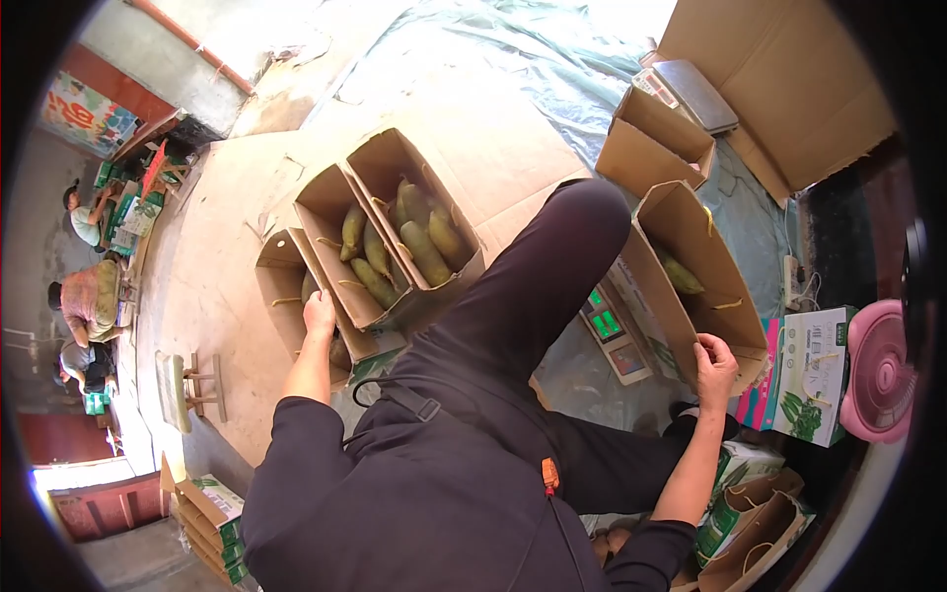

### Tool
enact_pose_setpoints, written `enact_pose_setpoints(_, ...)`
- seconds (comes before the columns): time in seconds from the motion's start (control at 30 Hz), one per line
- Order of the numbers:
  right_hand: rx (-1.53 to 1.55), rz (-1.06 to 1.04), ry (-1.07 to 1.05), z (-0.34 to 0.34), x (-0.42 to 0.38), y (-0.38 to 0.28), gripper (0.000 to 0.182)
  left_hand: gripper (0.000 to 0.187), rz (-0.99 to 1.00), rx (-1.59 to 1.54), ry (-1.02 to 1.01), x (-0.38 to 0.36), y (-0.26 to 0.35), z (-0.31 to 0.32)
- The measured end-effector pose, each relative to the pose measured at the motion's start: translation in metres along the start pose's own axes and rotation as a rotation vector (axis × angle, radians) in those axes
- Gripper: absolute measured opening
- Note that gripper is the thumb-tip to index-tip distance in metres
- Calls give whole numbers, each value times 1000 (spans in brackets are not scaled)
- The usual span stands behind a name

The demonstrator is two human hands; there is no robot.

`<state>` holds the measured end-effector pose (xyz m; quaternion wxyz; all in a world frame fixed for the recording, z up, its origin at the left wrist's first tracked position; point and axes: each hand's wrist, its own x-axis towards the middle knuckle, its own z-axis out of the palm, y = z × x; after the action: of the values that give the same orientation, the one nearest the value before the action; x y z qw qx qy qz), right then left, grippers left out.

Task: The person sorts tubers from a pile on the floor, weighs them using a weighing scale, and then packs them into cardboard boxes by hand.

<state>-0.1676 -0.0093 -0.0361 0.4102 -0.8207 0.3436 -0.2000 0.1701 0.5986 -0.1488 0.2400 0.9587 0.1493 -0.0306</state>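
Yellow-green mangoes [424, 252] fill brown paper bags [326, 212] on tan cardboard [227, 237]. The person's clothes [464, 464] are black, with an orange clip [549, 477]. A scale [612, 331] glows green beside a pink fan [878, 370] and a white-and-green box [814, 380].

Green digits glow on the weighing scale's display [604, 323], too small to read; the white carton [815, 374] carries a barcode and illegible print; the colourful wall poster [87, 115] shows large characters, unreadable here.

5 open paper bags [419, 202], 2 scales [614, 333], 1 pink fan [878, 370], 1 stool [187, 390]
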Motion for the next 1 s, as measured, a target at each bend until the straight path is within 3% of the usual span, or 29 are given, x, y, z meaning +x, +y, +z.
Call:
enact_pose_setpoints(0.23,-36,-100,86,-4,3,6,7,34,-68,66,-17,-4,29,-10)
enact_pose_setpoints(0.43,-39,-34,63,-1,6,18,12,36,-114,52,-37,18,22,2)
enact_pose_setpoints(0.5,-40,-28,58,-2,6,18,14,38,-213,53,-90,24,26,2)
enact_pose_setpoints(0.7,-46,-20,59,2,9,28,18,35,-186,73,9,20,24,-13)
enact_pose_setpoints(0.83,-36,-28,34,0,11,33,19,35,-249,75,130,28,-20,-23)
enact_pose_setpoints(1.0,6,1,-1,-1,14,32,20,31,-412,-133,236,8,-54,-35)
